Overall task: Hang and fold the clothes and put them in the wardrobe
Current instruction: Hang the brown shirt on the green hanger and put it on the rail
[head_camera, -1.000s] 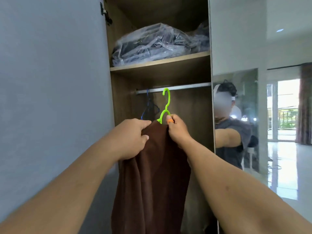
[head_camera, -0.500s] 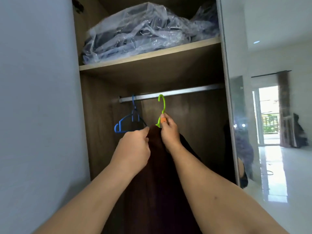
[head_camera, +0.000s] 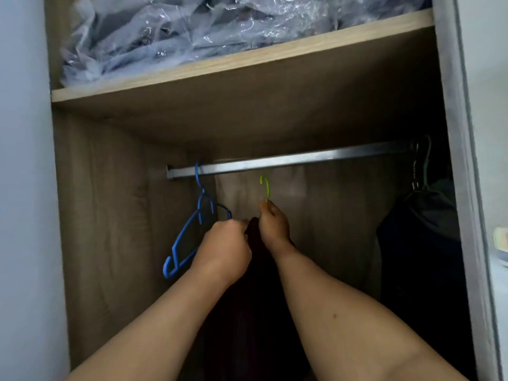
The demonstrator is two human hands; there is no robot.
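Observation:
A dark brown garment (head_camera: 255, 298) hangs on a green hanger (head_camera: 265, 188) inside the open wardrobe. Its hook sits just below the metal rail (head_camera: 288, 160), not touching it. My right hand (head_camera: 275, 226) pinches the hanger's neck at the top of the garment. My left hand (head_camera: 225, 248) grips the garment's top edge just left of it. The hanger's shoulders are hidden under the cloth and my hands.
An empty blue hanger (head_camera: 192, 229) hangs at the rail's left end, close to my left hand. Dark clothes (head_camera: 423, 237) hang at the rail's right end. The wooden shelf (head_camera: 247, 57) above holds clothes in clear plastic (head_camera: 192, 28).
I have stepped closer, and the view now looks straight into the wardrobe. Both hands carried the garment and green hanger deeper inside, under the rail. The mirror door has left the view.

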